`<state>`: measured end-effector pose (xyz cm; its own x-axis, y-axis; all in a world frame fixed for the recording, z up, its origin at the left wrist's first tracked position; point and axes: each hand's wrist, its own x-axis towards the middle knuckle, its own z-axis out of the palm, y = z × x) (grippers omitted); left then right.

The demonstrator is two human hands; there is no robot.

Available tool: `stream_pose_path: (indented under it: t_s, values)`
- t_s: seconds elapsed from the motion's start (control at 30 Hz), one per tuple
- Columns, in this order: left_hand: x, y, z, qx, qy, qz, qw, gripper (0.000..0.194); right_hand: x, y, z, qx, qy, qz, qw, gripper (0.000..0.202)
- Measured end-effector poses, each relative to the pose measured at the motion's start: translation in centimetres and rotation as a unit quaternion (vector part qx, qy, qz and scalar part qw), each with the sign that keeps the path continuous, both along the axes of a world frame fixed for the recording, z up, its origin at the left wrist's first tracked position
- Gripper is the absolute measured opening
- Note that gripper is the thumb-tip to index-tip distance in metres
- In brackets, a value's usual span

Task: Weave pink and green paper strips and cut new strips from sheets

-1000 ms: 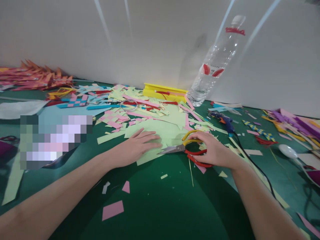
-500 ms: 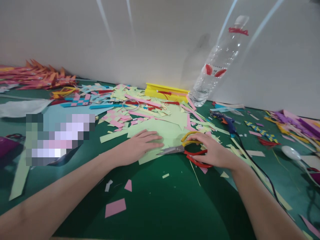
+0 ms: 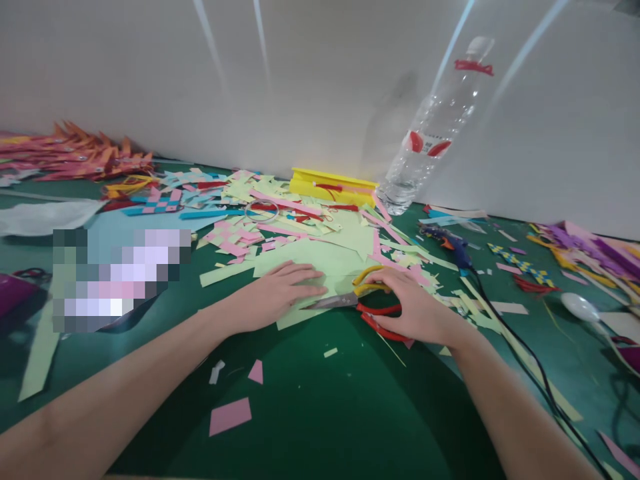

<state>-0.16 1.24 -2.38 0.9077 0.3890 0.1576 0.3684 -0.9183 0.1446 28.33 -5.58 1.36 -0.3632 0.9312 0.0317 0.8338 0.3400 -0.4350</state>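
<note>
Light green paper (image 3: 295, 317) lies on the dark green table, cut along its near part. My left hand (image 3: 281, 293) rests flat on it with fingers stretched out to the right. My right hand (image 3: 413, 303) grips scissors (image 3: 345, 301) with one yellow and one red handle. Their blades point left across the paper, close below my left fingertips, and look nearly closed. Under the scissors' handles a thin pale strip (image 3: 393, 350) sticks out toward me.
Paper scraps (image 3: 235, 237) are heaped behind the paper, near a folded yellow sheet (image 3: 330, 187). A plastic bottle (image 3: 430, 140) leans on the wall. At right lie a blue glue gun (image 3: 457, 250) with its cord and a white spoon (image 3: 580, 307). Pink scraps (image 3: 230, 417) lie nearer me.
My right hand and the scissors have moved left, the blades reaching further across the paper and closing somewhat. My left hand has stayed in place.
</note>
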Motion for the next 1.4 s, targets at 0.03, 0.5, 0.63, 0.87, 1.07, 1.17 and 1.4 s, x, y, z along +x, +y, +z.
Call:
stream_pose_path:
  t_s: [0.03, 0.5, 0.63, 0.87, 1.07, 1.17, 1.4]
  values:
    - [0.0, 0.0, 0.0, 0.003, 0.002, 0.001, 1.0, 0.071, 0.1, 0.0, 0.0, -0.002, -0.002, 0.003, 1.0, 0.041]
    - [0.7, -0.8, 0.1, -0.015, 0.008, 0.064, 0.998, 0.074, 1.3, 0.2, 0.1, 0.017, 0.016, 0.008, 1.0, 0.039]
    - [1.3, -1.3, 0.1, -0.042, -0.042, 0.086, 0.995, 0.058, 1.7, 0.3, 0.3, 0.013, 0.022, 0.006, 1.0, 0.039]
    - [0.2, -0.7, 1.3, -0.075, -0.084, 0.038, 0.993, 0.033, 2.0, 0.3, 0.5, 0.008, 0.018, 0.006, 1.0, 0.039]
    - [-0.9, -0.1, 1.5, -0.027, -0.017, 0.036, 0.999, 0.033, 2.1, 0.3, 0.4, 0.006, 0.018, 0.005, 1.0, 0.038]
    - [-0.8, 0.0, 1.2, -0.026, -0.008, 0.039, 0.999, 0.035, 2.0, 0.2, 0.4, 0.005, 0.024, 0.001, 1.0, 0.039]
    - [-0.3, 0.0, 0.9, -0.022, -0.008, 0.027, 0.999, 0.037, 1.6, 0.4, -0.1, -0.021, 0.044, -0.009, 0.999, 0.042]
